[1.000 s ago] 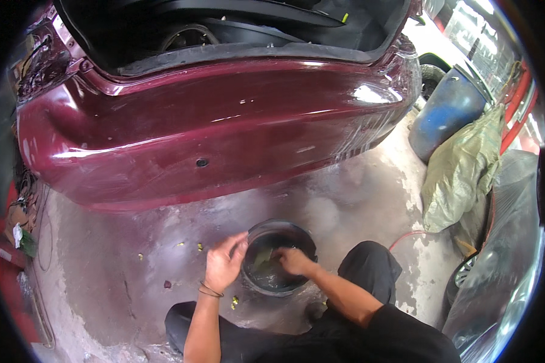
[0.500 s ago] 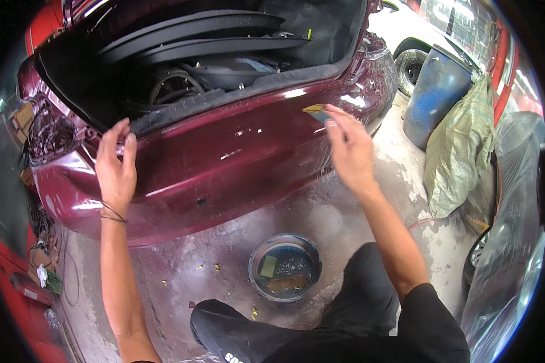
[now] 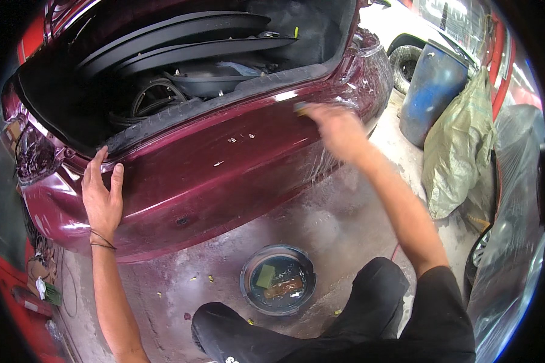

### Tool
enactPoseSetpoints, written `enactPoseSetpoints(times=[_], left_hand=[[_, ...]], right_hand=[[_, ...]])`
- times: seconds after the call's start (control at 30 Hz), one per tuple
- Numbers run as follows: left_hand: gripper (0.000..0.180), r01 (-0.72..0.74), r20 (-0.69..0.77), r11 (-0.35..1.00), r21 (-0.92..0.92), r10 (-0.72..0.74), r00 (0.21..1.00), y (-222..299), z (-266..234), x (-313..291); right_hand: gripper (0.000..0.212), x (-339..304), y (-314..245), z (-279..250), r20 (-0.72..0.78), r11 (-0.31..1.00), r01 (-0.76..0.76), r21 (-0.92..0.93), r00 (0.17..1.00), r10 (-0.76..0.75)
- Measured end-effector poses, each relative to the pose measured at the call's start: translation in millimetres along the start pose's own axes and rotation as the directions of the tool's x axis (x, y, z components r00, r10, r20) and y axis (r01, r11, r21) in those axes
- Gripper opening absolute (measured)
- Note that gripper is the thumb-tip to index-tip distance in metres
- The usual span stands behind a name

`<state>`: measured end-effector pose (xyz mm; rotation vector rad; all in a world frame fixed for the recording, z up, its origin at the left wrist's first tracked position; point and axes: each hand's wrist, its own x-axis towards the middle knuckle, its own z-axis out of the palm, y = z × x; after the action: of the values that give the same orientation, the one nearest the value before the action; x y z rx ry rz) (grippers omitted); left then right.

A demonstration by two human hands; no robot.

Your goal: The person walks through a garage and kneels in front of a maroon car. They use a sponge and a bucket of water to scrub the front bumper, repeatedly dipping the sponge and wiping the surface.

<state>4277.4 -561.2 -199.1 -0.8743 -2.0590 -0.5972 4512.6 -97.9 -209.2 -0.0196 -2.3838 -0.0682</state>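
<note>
My left hand lies flat and open on the top edge of a maroon rear bumper, at its left end. My right hand is blurred with motion on the bumper's upper right part. A small yellowish pad shows at its fingertips, pressed to the paint. Above the bumper the open trunk holds black plastic liners and a hose. Below, a round basin of water with small sheets in it stands on the floor between my knees.
A blue drum stands at the right behind the car, with a greenish sack and a plastic-covered object beside it. The concrete floor under the bumper is wet. Clutter lies at the lower left.
Both hands rose from the basin to the bumper. Since half a second ago the left hand settled on the bumper's edge and the right hand came down onto the paint with the pad.
</note>
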Motion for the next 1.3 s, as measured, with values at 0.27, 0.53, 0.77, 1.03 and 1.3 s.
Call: enactPoseSetpoints(times=[0.27,0.53,0.77,1.03,1.3], left_hand=[[0.048,0.028,0.008,0.999,0.043,-0.029,1.000,-19,3,1],[0.053,0.007,0.025,0.988,0.153,-0.011,1.000,-21,-7,-4],[0.056,0.070,0.020,0.990,0.123,-0.073,0.997,-21,-8,0],[0.059,0.096,0.131,0.984,0.149,-0.116,0.985,-44,-20,-7],[0.053,0.092,0.065,0.989,0.118,-0.100,0.993,-38,-14,-3]], right_hand=[[0.040,58,-114,58,-0.001,0.907,0.241,0.346,0.967,-0.256],[0.038,30,70,47,-0.037,0.977,0.215,0.013,0.976,-0.214],[0.036,58,-49,55,-0.050,0.926,0.209,0.313,0.978,-0.204],[0.043,38,-49,67,0.025,0.947,0.198,0.252,0.977,-0.211],[0.039,-13,-8,55,-0.111,0.996,-0.071,-0.045,0.992,0.066]])
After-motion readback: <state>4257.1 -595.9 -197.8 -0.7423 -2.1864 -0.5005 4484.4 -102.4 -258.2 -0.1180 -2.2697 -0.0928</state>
